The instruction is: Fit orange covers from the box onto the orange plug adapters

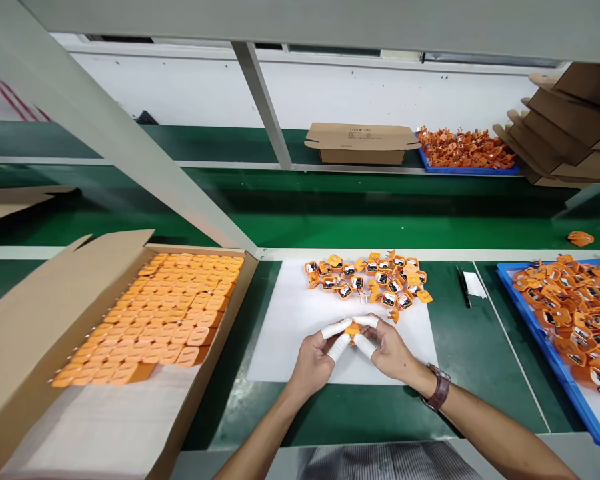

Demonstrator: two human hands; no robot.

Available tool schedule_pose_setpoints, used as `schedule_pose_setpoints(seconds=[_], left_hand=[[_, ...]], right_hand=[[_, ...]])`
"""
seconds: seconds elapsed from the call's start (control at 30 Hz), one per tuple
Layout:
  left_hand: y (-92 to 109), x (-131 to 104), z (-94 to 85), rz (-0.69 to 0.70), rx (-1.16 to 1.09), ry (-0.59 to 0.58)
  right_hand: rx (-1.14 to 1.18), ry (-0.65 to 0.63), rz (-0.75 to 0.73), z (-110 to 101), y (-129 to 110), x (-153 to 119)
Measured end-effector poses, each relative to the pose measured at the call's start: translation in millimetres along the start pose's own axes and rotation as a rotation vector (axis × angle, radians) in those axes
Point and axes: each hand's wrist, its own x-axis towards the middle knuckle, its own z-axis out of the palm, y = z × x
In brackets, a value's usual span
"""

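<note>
Between the fingertips of both hands is a small orange plastic case [351,331], partly hidden by the fingers. My left hand [317,357] pinches it from the left, and white finger cots cover the thumb and forefinger. From the right, my right hand [387,347] grips the same case, also with white cots on thumb and forefinger. Both hands are over a white sheet [290,320] on the green table. Just beyond them lie several open orange cases [345,290] with black and white parts inside and loose lids attached or beside them.
A cardboard box [180,427] at left holds rows of closed orange cases [165,313]. At right, a blue tray [545,353] is heaped with open cases. A black tool [464,287] lies by a white slip [475,285]. Behind are a carton [363,143], another blue tray [470,171] and stacked cardboard [575,127].
</note>
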Motion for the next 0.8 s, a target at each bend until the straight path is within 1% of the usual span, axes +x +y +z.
schedule_pose_setpoints(seconds=[0.13,0.3,0.5,0.67,0.8], left_hand=[[0,1,1.6,0.009,-0.035,-0.003],[3,2,2.5,-0.004,-0.06,0.03],[6,4,-0.5,-0.006,-0.057,0.043],[9,4,-2.8,-0.005,-0.033,0.044],[13,3,-4.5,-0.013,-0.022,0.023]], right_hand=[[-0.004,-0.028,0.003,-5,-1,-1],[0.099,-0.092,0.056,-10,-2,1],[0.14,-0.123,0.03,-11,-6,3],[0.115,-0.105,0.004,-9,0,0],[0.099,-0.083,0.028,-9,4,0]])
